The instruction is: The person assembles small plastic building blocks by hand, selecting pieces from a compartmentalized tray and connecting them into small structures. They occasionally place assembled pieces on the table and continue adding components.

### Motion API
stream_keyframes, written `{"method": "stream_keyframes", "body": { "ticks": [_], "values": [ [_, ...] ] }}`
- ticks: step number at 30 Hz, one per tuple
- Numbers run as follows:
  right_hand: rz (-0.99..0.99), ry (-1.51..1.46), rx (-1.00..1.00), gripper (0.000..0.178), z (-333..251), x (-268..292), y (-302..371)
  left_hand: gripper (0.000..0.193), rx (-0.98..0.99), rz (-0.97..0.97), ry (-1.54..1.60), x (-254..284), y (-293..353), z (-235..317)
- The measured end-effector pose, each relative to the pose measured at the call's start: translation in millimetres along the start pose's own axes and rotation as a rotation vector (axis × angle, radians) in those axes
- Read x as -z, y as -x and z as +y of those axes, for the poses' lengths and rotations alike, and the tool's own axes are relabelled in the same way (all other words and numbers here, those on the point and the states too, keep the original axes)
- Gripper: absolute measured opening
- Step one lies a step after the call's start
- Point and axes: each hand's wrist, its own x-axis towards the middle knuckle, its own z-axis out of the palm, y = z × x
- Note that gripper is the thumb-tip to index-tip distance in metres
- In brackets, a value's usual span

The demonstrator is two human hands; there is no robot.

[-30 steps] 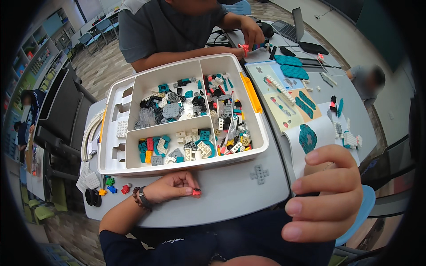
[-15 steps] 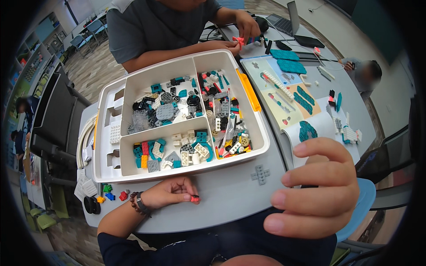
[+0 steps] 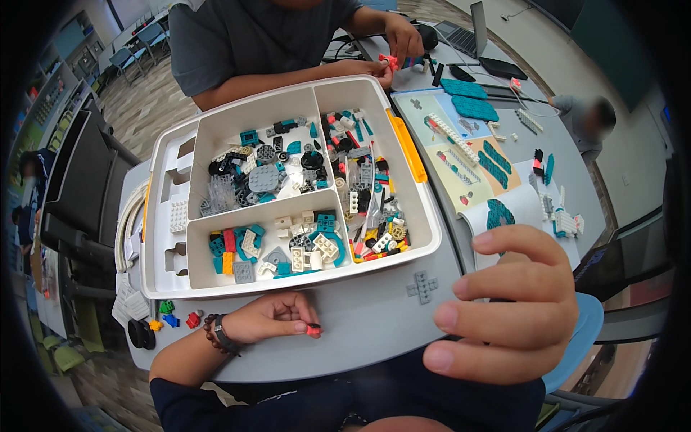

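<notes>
My left hand [image 3: 277,317] rests by the near edge of the grey table, in front of the parts box. Its thumb and fingers pinch a small coral-red and black building piece [image 3: 314,329]. My right hand [image 3: 507,306] is raised close to the camera on the right, its fingers bent and apart, with nothing seen in them. Between the two hands lies a grey cross-shaped piece [image 3: 422,287]. The white sorting box [image 3: 288,285] has compartments full of teal, white, grey and black bricks.
Across the table a person's hands [image 3: 392,54] hold a coral-red piece. An instruction booklet [image 3: 450,155] lies right of the box, with teal plates [image 3: 471,108] at its top. Coloured small pieces [image 3: 170,320] and black tyres [image 3: 140,334] sit at the left. A laptop [image 3: 468,39] stands behind.
The view has shifted slightly. My left hand keeps its pinch on the small piece, and my right hand stays raised in much the same pose.
</notes>
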Motion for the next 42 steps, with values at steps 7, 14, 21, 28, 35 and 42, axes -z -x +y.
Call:
{"method": "stream_keyframes", "body": {
  "ticks": [7,14,21,28,35,42],
  "values": [
    [-0.044,-0.005,-0.01,0.022,-1,3,0,0.01,0.008,0.012,-0.025,0,0,3],
    [-0.125,0.002,-0.138,0.017,5,-1,-3,0.01,-0.002,0.022,0.019,3,0,-3],
    [-0.363,-0.065,-0.317,0.025,58,4,-1,0.01,0.009,-0.003,0.061,3,-2,-1],
    [-0.478,-0.233,-0.392,0.014,124,-34,12,0.012,0.029,0.031,0.099,5,-1,-3],
    [-0.584,-0.376,-0.363,0.017,128,-89,20,0.011,0.046,0.037,0.2,8,0,-7],
    [-0.65,-0.237,-0.441,0.018,103,-107,34,0.013,0.06,0.064,0.131,10,1,-2]
  ]
}}
